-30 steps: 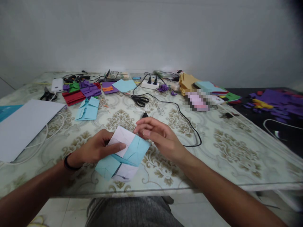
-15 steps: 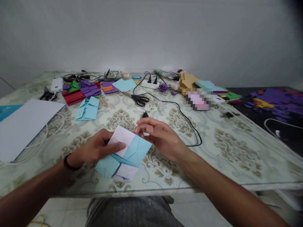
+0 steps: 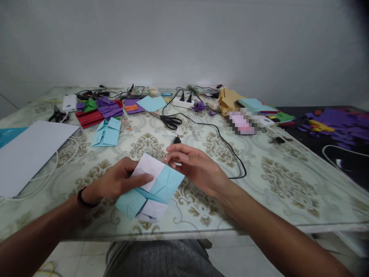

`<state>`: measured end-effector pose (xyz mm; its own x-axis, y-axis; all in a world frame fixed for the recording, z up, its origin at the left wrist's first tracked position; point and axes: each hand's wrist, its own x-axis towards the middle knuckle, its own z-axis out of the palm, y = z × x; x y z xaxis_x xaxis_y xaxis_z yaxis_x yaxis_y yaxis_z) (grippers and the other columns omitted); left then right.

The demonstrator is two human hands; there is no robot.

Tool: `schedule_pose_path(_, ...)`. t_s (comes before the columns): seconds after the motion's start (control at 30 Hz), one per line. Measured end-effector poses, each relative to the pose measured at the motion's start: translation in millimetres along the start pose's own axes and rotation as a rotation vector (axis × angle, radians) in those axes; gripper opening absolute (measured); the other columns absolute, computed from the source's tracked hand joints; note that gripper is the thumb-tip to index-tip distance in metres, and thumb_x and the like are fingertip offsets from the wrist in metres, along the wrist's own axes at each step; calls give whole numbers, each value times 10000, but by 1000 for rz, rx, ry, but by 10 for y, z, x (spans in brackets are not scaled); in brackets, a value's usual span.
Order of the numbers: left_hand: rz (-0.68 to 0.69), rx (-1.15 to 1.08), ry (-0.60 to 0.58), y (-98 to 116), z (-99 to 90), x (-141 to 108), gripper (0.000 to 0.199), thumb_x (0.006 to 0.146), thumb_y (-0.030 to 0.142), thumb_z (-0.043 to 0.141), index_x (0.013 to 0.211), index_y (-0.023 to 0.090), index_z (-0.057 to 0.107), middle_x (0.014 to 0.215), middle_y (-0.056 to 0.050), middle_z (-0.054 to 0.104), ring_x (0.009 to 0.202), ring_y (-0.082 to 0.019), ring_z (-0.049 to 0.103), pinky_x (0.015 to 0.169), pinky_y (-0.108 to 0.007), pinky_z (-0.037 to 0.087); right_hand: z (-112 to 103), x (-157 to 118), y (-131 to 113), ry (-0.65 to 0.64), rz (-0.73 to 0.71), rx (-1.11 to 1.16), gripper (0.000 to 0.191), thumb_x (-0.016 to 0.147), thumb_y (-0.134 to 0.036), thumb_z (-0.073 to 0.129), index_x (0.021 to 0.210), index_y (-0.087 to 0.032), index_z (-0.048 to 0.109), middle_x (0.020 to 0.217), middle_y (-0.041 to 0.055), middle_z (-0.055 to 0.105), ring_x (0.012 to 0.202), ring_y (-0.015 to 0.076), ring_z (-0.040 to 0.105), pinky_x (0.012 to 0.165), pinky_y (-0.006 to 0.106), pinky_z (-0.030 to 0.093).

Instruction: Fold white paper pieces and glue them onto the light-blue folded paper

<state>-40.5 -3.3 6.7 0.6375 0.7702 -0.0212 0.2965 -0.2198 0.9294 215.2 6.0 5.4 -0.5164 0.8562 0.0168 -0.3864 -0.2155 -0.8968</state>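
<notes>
A folded paper model [image 3: 165, 184] in white and light blue squares is tilted above the table's front part. My left hand [image 3: 121, 179] grips its left side, thumb pressed on the upper white square and fingers underneath. A light blue square and a white square form its lower part. Just beyond its upper right edge is my right hand [image 3: 196, 165], with loosely curved fingers apart and nothing seen between them. The paper's right corner overlaps part of that hand, so I cannot tell whether they touch. Beyond my right fingertips lies a small black-handled tool [image 3: 177, 139] with a pointed tip.
Black scissors [image 3: 170, 122], a clear ruler [image 3: 196, 132] and a white power strip [image 3: 183, 102] with a looping black cable lie ahead. Folded light blue paper [image 3: 107, 132] is back left, near a large white sheet [image 3: 34, 154]. Coloured paper stacks [image 3: 256, 104] stand back right.
Almost nothing differs. The lower part of the folded paper has shifted very slightly left, and my right hand has barely moved.
</notes>
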Motion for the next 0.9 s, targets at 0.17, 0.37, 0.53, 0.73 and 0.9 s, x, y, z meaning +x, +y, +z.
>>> schedule_pose_path(0.17,-3,-7,-1,-4,0,-3,404,992,415,615,701,136,628,613,25,528,547,-86,427,475,-177,352,-3,-3,-8,-1,-7,0,279,832,-344,756,1079,-214,759,1014,71,769,823,188,611,827,342,511)
schedule_pose_path(0.37,-9,-2,-10,-13,-3,-3,425,995,426,607,691,130,614,608,23,510,550,-88,419,472,-182,342,6,-1,-20,8,-21,-3,303,815,-352,748,1082,-209,747,1036,83,761,839,198,633,876,373,520)
schedule_pose_path(0.53,-10,7,-8,-13,-3,9,424,992,424,611,687,129,610,613,25,500,554,-85,410,480,-184,333,23,10,-21,3,-39,39,329,791,-333,756,1092,-201,738,1019,88,746,986,240,681,991,418,511)
schedule_pose_path(0.73,-7,-2,-8,-26,-8,11,411,994,416,613,694,135,608,618,29,504,547,-81,407,475,-182,330,15,7,-15,-10,-34,82,352,784,-320,774,1113,-203,730,1054,79,738,1029,243,697,1062,440,500)
schedule_pose_path(0.9,-20,24,-11,-28,-13,11,432,993,441,608,690,133,602,617,30,493,551,-82,408,480,-185,326,10,2,-16,-12,-59,66,344,808,-322,750,1131,-207,713,1073,82,726,1002,242,706,1060,464,503)
